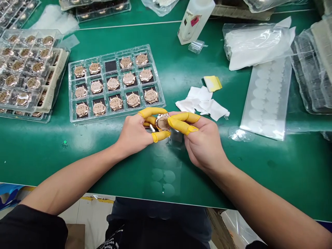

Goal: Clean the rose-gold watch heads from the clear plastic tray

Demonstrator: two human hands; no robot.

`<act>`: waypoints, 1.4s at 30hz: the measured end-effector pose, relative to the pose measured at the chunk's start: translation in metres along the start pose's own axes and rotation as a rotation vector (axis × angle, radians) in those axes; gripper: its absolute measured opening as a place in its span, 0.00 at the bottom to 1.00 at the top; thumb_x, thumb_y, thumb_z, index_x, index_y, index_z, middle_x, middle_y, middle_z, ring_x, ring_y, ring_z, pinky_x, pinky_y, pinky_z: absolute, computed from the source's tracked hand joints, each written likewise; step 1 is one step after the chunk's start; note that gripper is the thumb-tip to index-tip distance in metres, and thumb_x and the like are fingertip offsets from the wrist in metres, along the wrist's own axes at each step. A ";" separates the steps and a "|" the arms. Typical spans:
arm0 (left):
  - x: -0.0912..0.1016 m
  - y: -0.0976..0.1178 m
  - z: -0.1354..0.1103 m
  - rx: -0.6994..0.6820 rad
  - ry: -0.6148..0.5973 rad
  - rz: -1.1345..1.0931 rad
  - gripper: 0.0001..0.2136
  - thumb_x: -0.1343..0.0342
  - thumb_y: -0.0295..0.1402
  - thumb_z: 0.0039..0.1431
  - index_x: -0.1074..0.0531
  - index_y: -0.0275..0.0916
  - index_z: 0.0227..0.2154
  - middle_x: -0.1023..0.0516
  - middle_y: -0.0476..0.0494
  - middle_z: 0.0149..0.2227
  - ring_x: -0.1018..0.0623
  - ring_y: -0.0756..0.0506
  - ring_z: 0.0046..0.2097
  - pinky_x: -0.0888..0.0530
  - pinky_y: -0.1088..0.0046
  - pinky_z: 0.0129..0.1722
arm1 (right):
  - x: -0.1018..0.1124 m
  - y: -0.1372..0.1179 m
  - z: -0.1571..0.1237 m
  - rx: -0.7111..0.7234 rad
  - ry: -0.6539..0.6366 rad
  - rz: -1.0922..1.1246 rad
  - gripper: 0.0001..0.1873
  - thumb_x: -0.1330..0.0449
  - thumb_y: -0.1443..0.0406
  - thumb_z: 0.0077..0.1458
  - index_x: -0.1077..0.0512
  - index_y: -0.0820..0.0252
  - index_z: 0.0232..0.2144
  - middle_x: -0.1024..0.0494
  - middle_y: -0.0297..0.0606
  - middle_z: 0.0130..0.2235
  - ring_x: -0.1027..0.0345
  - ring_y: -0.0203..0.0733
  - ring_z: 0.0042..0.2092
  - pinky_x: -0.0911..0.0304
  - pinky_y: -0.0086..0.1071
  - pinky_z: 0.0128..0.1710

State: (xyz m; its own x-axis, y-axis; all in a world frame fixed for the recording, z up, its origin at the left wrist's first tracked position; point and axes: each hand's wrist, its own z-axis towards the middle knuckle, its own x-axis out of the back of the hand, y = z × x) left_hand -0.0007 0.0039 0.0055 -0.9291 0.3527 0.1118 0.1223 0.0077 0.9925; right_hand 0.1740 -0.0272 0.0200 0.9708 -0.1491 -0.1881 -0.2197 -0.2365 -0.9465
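A round rose-gold watch case (163, 122) is pinched between my left hand (134, 134) and my right hand (203, 143), just in front of the tray. Yellow finger cots cover several fingers on both hands. The fingertips of both hands press on the case's rim, and its pale round face tilts toward me. Several similar watch cases sit in separate compartments of a clear plastic tray (160, 93), which lies beyond my left hand. One compartment holds no case. Part of the held case is hidden by my fingers.
Stacked trays of watch cases (26, 72) stand at the left on a green mat (38, 162). To the right lie white cloth scraps (201, 103), a yellow-white sponge (212, 83), a sheet of round clear stickers (266, 100), a plastic bag (256, 45) and a white bottle (195, 20).
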 end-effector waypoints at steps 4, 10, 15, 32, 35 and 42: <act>0.000 -0.001 0.001 -0.004 -0.013 -0.009 0.25 0.27 0.32 0.48 0.20 0.41 0.53 0.14 0.47 0.37 0.15 0.47 0.38 0.17 0.69 0.45 | -0.001 0.004 0.001 0.037 0.009 -0.016 0.12 0.22 0.57 0.46 0.17 0.53 0.32 0.14 0.36 0.42 0.21 0.47 0.49 0.27 0.46 0.58; 0.000 -0.002 0.000 0.001 0.001 0.004 0.26 0.26 0.33 0.48 0.19 0.41 0.52 0.14 0.48 0.35 0.16 0.48 0.36 0.17 0.70 0.44 | 0.001 0.008 0.003 0.126 0.002 -0.061 0.07 0.24 0.60 0.51 0.17 0.52 0.32 0.14 0.34 0.41 0.21 0.43 0.46 0.27 0.42 0.55; 0.000 -0.002 0.000 -0.003 0.001 0.006 0.26 0.26 0.33 0.48 0.19 0.42 0.52 0.13 0.48 0.38 0.15 0.47 0.36 0.17 0.70 0.42 | 0.003 0.011 0.003 0.188 0.000 -0.124 0.06 0.26 0.60 0.54 0.17 0.52 0.34 0.15 0.34 0.42 0.21 0.43 0.47 0.26 0.42 0.54; -0.001 -0.004 0.000 -0.013 0.008 -0.019 0.25 0.26 0.32 0.48 0.19 0.42 0.52 0.13 0.47 0.40 0.16 0.48 0.38 0.19 0.74 0.40 | 0.004 0.016 0.007 0.310 0.059 -0.219 0.11 0.23 0.55 0.52 0.18 0.51 0.35 0.14 0.34 0.40 0.20 0.43 0.42 0.23 0.39 0.47; -0.001 -0.005 0.000 -0.026 0.008 -0.020 0.25 0.26 0.32 0.47 0.19 0.42 0.52 0.14 0.48 0.38 0.16 0.49 0.36 0.19 0.74 0.40 | 0.003 0.017 0.006 0.314 0.062 -0.219 0.11 0.23 0.55 0.52 0.18 0.51 0.34 0.15 0.34 0.39 0.20 0.43 0.42 0.24 0.39 0.47; -0.001 -0.004 0.000 -0.023 0.018 -0.017 0.25 0.26 0.32 0.47 0.19 0.42 0.52 0.14 0.48 0.38 0.16 0.48 0.37 0.19 0.73 0.40 | 0.005 0.011 0.009 0.368 0.107 -0.222 0.15 0.26 0.50 0.54 0.20 0.49 0.37 0.17 0.36 0.43 0.22 0.45 0.46 0.25 0.41 0.49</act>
State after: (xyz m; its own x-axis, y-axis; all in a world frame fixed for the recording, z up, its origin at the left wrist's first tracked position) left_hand -0.0002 0.0036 0.0016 -0.9371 0.3358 0.0951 0.0980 -0.0082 0.9952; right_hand 0.1770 -0.0219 0.0068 0.9709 -0.2363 0.0398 0.0605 0.0811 -0.9949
